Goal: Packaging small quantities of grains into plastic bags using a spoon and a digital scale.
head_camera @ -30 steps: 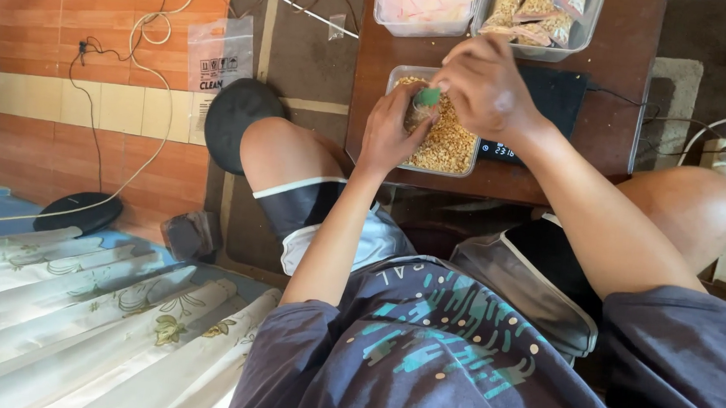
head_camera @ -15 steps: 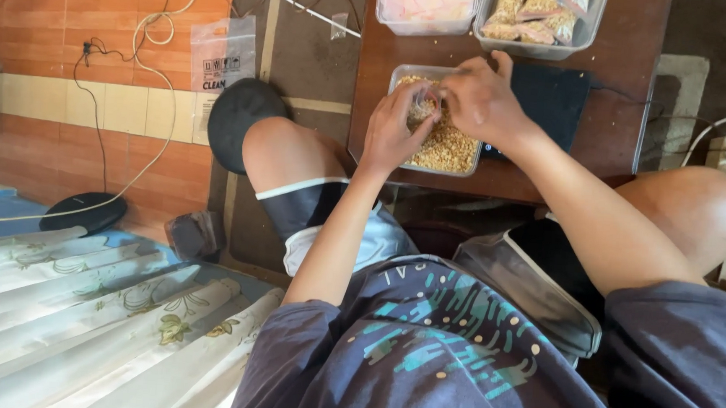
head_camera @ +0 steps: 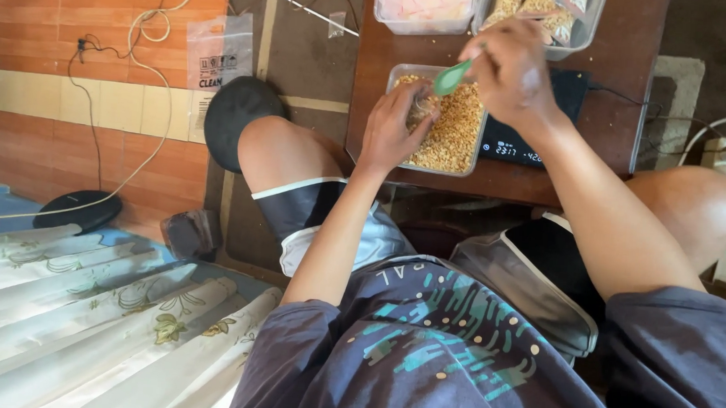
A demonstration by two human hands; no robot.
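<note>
- A dark grey printed shirt [head_camera: 446, 352] is seen nearest the camera, worn by the seated person, with dark shorts [head_camera: 535, 282] trimmed in white below it.
- Both bare knees are raised towards a low brown table [head_camera: 611, 127]; the left knee [head_camera: 278, 153] lies at its left edge, the right knee [head_camera: 690, 207] at its right.
- A pale flowered cloth [head_camera: 96, 314] is spread at the lower left, beside the person.
- The left hand [head_camera: 393, 130] is held over the near left part of a clear tray [head_camera: 398, 70] of golden grain [head_camera: 455, 134]. Its fingers are curled around a small clear item [head_camera: 423, 108], which appears to be a little bag; what the item is cannot be told for certain.
- The right hand [head_camera: 514, 70] is held above the tray's far right corner, closed on the handle of a green spoon [head_camera: 452, 77]. The bowl of the spoon points left and down, just above the left hand's fingertips.
- The tray is set on the table, touching a black scale [head_camera: 553, 123] on its right side; a lit display is shown on the scale's near face.
- Beyond the tray, two clear tubs are placed side by side at the table's far edge: the left tub [head_camera: 425, 6] holds clear plastic bags, the right tub [head_camera: 575, 28] holds filled packets.
- On the floor to the left, a clear printed bag [head_camera: 218, 52], white cables [head_camera: 150, 40] and a black round pad [head_camera: 77, 210] are noted.
</note>
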